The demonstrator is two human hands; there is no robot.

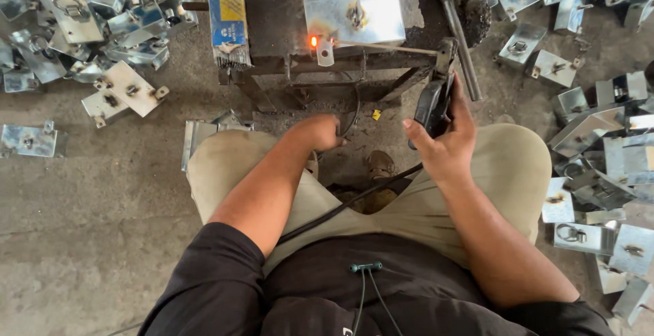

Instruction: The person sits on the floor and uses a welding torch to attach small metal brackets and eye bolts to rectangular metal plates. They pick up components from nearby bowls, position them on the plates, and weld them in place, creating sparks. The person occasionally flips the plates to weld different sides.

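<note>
Head view, and we're looking straight down past our knees at a low dark bench point(272, 9) on the concrete floor point(82, 200). Our right hand point(443, 142) has its grip wrapped tight on the black electrode holder point(430, 104), fingers curled full round the handle. A thin welding rod point(381, 48) runs from it leftward, and its tip glows orange right at a small metal tab point(325, 52) against the front edge of a shiny metal plate point(354, 14) lying on the bench. Our left hand point(320, 133) sits in a closed fist below the bench frame; what it holds, we cannot tell. A black cable point(340, 206) trails back between our legs. Heaps of finished metal plates point(102, 22) lie left, more plates point(599, 145) crowd the right. A hammer point(460, 36) rests just beside the holder.
</note>
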